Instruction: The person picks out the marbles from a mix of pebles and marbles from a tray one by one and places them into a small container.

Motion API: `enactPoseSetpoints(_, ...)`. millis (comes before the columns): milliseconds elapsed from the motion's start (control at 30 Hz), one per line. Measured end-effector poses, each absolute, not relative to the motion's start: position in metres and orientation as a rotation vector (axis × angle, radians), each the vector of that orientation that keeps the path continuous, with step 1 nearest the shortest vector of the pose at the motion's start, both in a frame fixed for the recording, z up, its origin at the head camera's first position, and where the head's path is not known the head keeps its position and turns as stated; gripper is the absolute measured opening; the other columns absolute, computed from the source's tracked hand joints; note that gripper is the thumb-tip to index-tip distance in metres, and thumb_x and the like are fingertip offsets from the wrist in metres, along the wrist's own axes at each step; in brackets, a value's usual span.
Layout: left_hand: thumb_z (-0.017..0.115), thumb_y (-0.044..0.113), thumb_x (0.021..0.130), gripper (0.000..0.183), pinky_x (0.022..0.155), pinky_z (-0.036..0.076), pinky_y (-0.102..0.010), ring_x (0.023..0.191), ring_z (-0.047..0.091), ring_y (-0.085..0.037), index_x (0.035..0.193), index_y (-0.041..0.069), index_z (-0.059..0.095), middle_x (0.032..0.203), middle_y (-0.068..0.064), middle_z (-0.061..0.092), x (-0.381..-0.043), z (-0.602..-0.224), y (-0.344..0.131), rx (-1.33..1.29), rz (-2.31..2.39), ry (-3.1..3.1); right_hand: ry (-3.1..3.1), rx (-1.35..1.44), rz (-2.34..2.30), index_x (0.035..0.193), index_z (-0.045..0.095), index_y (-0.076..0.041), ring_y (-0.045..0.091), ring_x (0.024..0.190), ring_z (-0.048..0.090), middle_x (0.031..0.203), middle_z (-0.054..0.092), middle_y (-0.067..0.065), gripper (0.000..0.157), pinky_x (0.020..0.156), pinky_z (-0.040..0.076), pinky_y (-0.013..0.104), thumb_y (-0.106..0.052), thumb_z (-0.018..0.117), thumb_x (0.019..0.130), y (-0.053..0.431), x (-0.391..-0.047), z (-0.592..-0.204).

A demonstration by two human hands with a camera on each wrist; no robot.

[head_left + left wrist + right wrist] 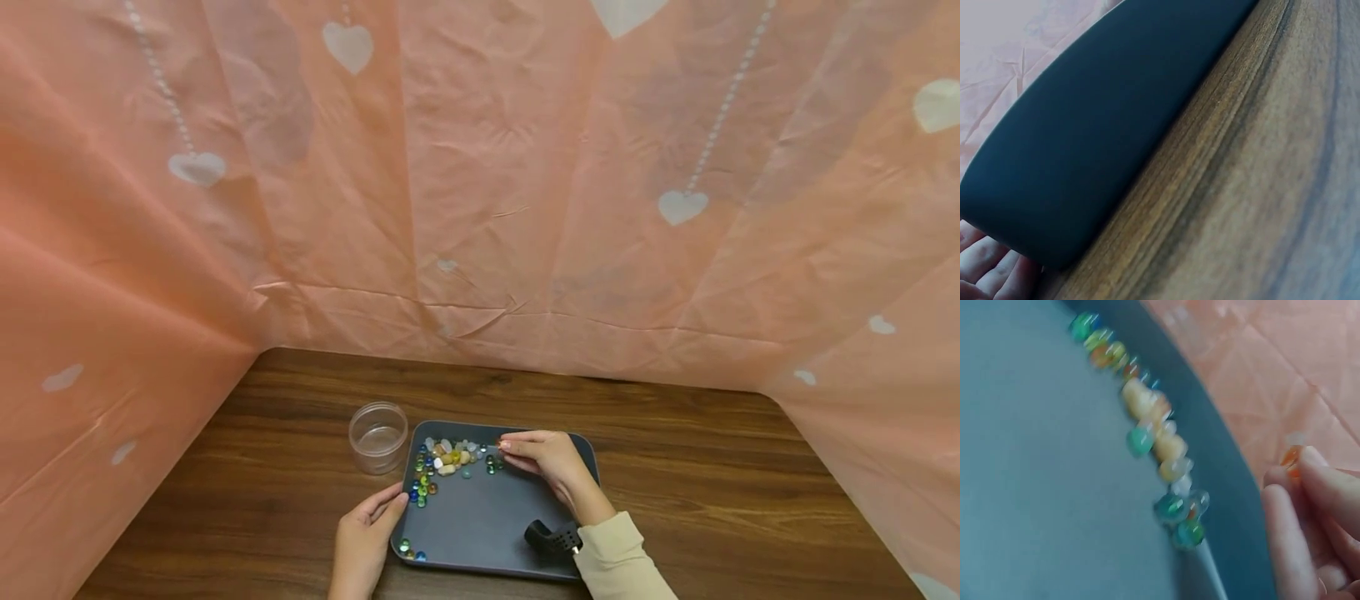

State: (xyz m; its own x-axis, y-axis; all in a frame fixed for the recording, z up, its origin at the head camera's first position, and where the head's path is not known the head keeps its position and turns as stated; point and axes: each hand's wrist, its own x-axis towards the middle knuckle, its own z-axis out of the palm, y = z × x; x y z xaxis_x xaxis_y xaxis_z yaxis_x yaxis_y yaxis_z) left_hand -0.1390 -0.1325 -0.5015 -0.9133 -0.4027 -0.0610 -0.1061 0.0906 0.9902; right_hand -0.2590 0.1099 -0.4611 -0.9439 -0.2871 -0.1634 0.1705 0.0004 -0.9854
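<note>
My right hand [551, 462] is over the far right part of a dark grey tray [495, 525], pinching a small orange glass pebble [1290, 461] between thumb and fingertips. My left hand [367, 533] grips the tray's left rim, the thumb on top; in the left wrist view its fingers [991, 269] press the outer wall. Inside the tray, green, blue and amber glass pebbles [422, 492] line the left wall, and pale stones [450, 458] are heaped in the far left corner. A few dark green pebbles [491, 463] lie nearest the right hand.
A clear round plastic jar [378, 437], without a lid, stands left of the tray on the wooden table [690, 483]. Several pebbles [408, 550] lie in the tray's near left corner. Pink cloth [480, 208] with white hearts hangs behind and at both sides.
</note>
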Motion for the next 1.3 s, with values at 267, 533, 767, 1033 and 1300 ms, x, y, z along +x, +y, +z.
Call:
enactPoseSetpoints(267, 0.071, 0.023, 0.093, 0.037, 0.079, 0.051, -0.011, 0.094, 0.066, 0.002, 0.119, -0.004, 0.069, 0.115, -0.020, 0.072, -0.139, -0.502, -0.134, 0.516, -1.941, -2.142, 1.511, -0.037, -2.182, 0.129, 0.052, 0.014, 0.010, 0.092, 0.071, 0.096, 0.073, 0.001, 0.035, 0.087, 0.056, 0.021, 0.002, 0.058, 0.097, 0.105, -0.265, -0.447)
enactPoseSetpoints(533, 0.071, 0.020, 0.093, 0.035, 0.077, 0.052, -0.011, 0.092, 0.067, 0.001, 0.117, -0.005, 0.069, 0.113, -0.021, 0.073, -0.139, -0.500, -0.133, 0.485, -1.927, -2.133, 1.557, -0.058, -2.157, 0.130, 0.053, 0.016, 0.010, 0.089, 0.072, 0.094, 0.074, 0.003, 0.036, 0.085, 0.057, 0.022, 0.004, 0.058, 0.096, 0.067, -0.272, -0.427)
enactPoseSetpoints(767, 0.072, 0.020, 0.092, 0.034, 0.079, 0.054, -0.015, 0.096, 0.070, -0.007, 0.116, -0.004, 0.070, 0.111, -0.020, 0.074, -0.139, -0.500, -0.133, 0.493, -1.917, -2.137, 1.899, -0.205, -1.938, 0.118, 0.066, 0.013, 0.019, 0.093, 0.074, 0.110, 0.074, 0.020, 0.029, 0.088, 0.058, 0.034, -0.002, 0.067, 0.092, 0.009, -0.270, -0.405)
enactPoseSetpoints(1033, 0.072, 0.020, 0.092, 0.034, 0.080, 0.051, -0.012, 0.094, 0.068, -0.001, 0.116, -0.004, 0.071, 0.111, -0.019, 0.074, -0.140, -0.500, -0.134, 0.482, -1.923, -2.116, 2.712, -0.783, -1.229, 0.084, 0.082, -0.008, 0.011, 0.070, 0.069, 0.083, 0.078, 0.007, 0.008, 0.059, 0.052, 0.019, -0.015, 0.081, 0.082, -0.039, -0.274, -0.394)
enactPoseSetpoints(1300, 0.073, 0.018, 0.091, 0.033, 0.079, 0.051, -0.011, 0.092, 0.068, 0.000, 0.115, -0.004, 0.071, 0.109, -0.020, 0.074, -0.139, -0.500, -0.133, 0.503, -1.943, -2.102, 2.880, -1.216, -0.718, 0.086, 0.082, -0.008, 0.014, 0.084, 0.073, 0.088, 0.079, 0.002, 0.005, 0.070, 0.054, 0.016, -0.008, 0.077, 0.085, -0.059, -0.279, -0.395)
